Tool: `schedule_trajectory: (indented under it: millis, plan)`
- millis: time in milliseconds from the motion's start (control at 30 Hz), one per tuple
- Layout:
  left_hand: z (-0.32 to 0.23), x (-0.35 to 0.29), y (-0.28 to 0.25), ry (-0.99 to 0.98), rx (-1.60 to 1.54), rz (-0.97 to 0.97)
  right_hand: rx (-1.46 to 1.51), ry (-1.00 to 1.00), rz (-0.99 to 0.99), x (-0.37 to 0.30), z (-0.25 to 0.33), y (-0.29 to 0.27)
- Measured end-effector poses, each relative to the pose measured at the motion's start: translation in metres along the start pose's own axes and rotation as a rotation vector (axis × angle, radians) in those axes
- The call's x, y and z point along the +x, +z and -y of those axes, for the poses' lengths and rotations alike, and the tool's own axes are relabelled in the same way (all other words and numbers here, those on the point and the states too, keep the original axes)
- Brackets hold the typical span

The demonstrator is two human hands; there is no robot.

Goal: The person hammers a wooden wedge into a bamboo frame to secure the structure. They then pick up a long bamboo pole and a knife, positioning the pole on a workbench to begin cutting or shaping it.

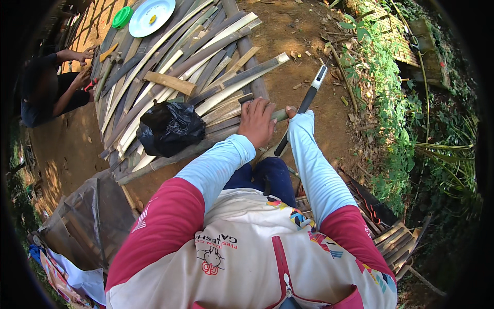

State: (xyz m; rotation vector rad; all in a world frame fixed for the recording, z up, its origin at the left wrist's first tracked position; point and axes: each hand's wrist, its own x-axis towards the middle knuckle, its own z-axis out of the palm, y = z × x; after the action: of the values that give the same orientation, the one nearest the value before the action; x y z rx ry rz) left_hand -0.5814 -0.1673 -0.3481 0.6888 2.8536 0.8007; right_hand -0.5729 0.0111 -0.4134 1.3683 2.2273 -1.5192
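My left hand (257,121) is closed over a greenish bamboo piece (280,115), its fingers curled near the right edge of a low slatted bench. The piece's end sticks out toward my right hand (292,112), whose thumb is close to it. A long-handled cutter knife (310,97), black with a white head, runs slantwise under my right wrist, its thin tip pointing away from me. My right fingers are mostly hidden by the sleeve but appear closed on the handle. Beside my left forearm, a crumpled black plastic bag (170,127) rests on the bench.
Many split bamboo strips (175,77) cover the bench, with a short wooden block (170,82) on top. A pale blue plate (152,18) and a green lid (122,17) sit at its far end. Another person (56,87) works at left. Green plants (386,113) border the right.
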Motion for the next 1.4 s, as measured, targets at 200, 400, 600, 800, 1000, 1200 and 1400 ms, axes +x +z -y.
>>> schedule_trajectory:
  millis: [200, 400, 600, 800, 1000, 1200, 1400]
  plan:
    - [-0.006, 0.019, 0.023, 0.037, 0.174, 0.183, 0.054, -0.073, 0.099, -0.010, 0.007, -0.009]
    - [-0.011, 0.025, 0.021, 0.053, 0.212, 0.260, 0.162, -0.120, 0.266, -0.030, -0.039, -0.100]
    - [-0.025, 0.036, 0.006, -0.021, 0.245, 0.385, -0.356, -0.151, 0.361, -0.094, -0.072, -0.213]
    - [-0.017, 0.031, 0.023, -0.019, 0.224, 0.223, -0.287, -0.171, 0.456, -0.159, -0.050, -0.256]
    - [-0.024, 0.036, 0.019, -0.066, 0.233, 0.328, -0.358, -0.179, 0.459, -0.157, -0.067, -0.245]
    - [-0.033, 0.041, 0.014, -0.154, 0.257, 0.367, -0.463, -0.180, 0.471, -0.146, -0.060, -0.220]
    - [-0.024, 0.035, 0.029, -0.093, 0.262, 0.249, -0.406, -0.190, 0.479, -0.155, -0.076, -0.228]
